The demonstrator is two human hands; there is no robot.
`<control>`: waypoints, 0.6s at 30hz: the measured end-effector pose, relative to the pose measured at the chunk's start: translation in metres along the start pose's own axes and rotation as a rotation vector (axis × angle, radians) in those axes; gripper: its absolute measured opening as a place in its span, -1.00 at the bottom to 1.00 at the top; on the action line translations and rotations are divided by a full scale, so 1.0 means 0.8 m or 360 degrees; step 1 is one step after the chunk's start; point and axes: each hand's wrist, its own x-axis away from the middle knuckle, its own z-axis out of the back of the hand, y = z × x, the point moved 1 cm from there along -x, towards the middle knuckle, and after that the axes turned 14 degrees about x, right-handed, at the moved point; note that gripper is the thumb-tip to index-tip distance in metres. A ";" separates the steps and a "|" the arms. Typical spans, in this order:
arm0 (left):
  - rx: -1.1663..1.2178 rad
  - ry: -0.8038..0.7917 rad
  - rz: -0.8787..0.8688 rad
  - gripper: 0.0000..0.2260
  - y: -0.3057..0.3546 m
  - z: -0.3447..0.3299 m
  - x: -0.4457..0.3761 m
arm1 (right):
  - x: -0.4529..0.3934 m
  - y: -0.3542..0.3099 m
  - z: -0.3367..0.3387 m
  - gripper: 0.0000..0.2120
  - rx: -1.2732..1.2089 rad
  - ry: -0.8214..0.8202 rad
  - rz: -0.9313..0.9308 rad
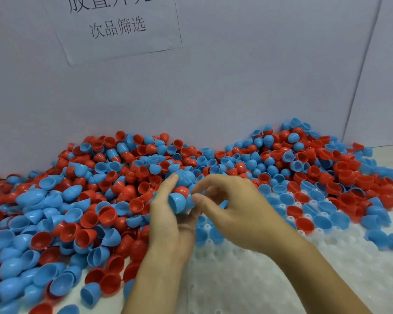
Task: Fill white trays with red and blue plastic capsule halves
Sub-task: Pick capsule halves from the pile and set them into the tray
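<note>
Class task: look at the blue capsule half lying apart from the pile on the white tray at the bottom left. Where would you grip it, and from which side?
Probably pinch the rim of the blue capsule half. It lies tipped, its open mouth facing down-right towards the camera, so come from that side, one finger inside the cup and the thumb on the outer wall. The white tray beside it leaves room.

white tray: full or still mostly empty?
Mostly empty. The white tray shows bare sockets across its near part; only the far rows hold red and blue capsule halves.
</note>
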 end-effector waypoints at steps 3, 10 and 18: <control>-0.0011 -0.0041 0.0113 -0.84 -0.001 -0.002 0.001 | 0.003 -0.006 -0.015 -0.87 0.0120 -0.0048 0.0021; 0.0256 0.0002 0.0288 -0.83 0.001 0.004 0.001 | 0.001 -0.002 -0.013 -0.74 0.0070 0.0039 0.0138; -0.0147 -0.0254 0.0388 -0.86 -0.004 -0.002 0.004 | 0.000 0.015 -0.003 -0.73 0.0376 0.0187 0.0001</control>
